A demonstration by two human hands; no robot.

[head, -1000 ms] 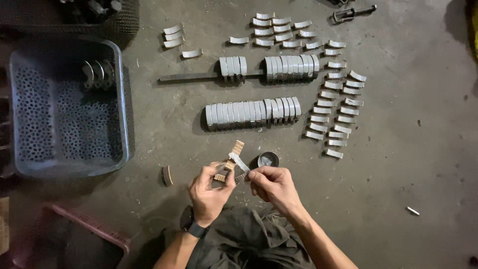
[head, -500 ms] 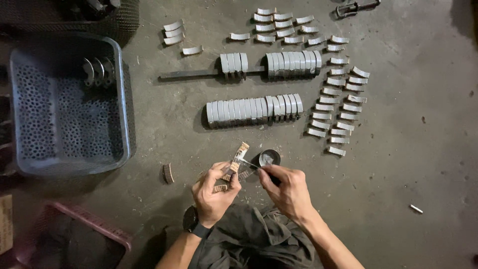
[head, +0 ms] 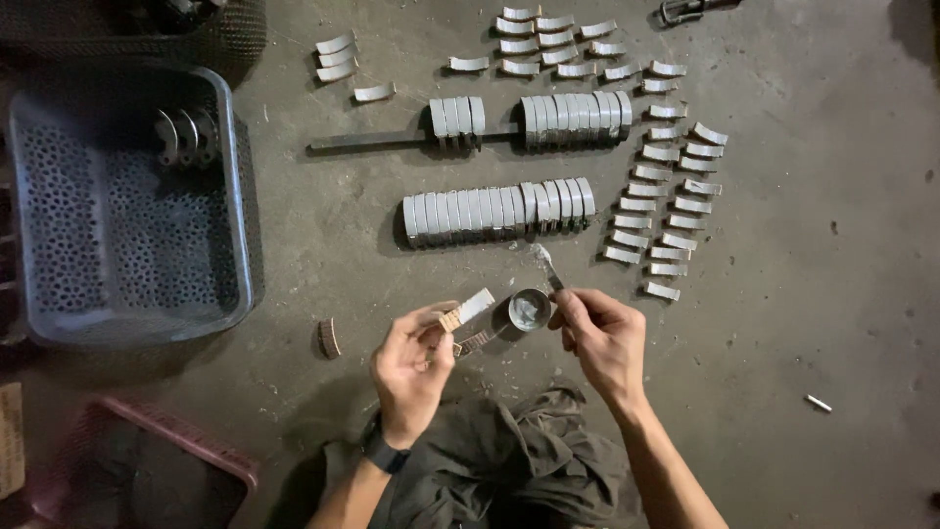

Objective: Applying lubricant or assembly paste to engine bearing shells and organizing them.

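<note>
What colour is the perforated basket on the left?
Grey-blue basket, seen in the head view.

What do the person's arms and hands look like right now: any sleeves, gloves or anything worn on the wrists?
Both forearms are bare, with no sleeves in view, and neither hand wears a glove. The left hand has a dark band like a watch round its wrist. The right hand has nothing visible on its wrist or fingers.
</note>
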